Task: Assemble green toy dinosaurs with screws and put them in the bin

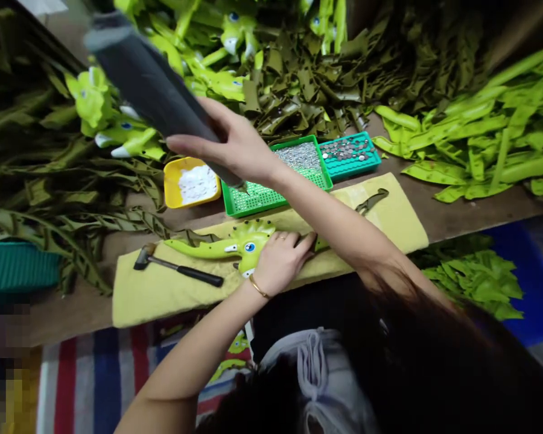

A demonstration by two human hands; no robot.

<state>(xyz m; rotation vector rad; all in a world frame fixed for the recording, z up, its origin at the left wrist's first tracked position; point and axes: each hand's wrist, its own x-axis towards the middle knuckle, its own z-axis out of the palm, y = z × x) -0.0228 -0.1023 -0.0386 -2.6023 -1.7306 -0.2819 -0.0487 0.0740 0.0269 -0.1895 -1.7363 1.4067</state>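
My right hand (242,141) is wrapped round a dark grey electric screwdriver (149,84), raised above the trays. Its thick end tilts to the upper left and its narrow tip points down. My left hand (283,259), with a gold bracelet at the wrist, grips a bright green toy dinosaur (203,248) lying on the yellow folded cloth (138,295). The toy's blue eye and frill show beside my fingers; its far part is hidden under my hand and right arm. A hammer (181,269) with a black handle lies left of the toy.
Behind the cloth stand a yellow tub (166,190) of white bits, a green basket (257,207) of screws and a teal tray (357,167) of small metal discs. Piles of olive parts (317,75) and bright green parts (484,132) surround them. Dark pliers-like tool (371,201) lies right.
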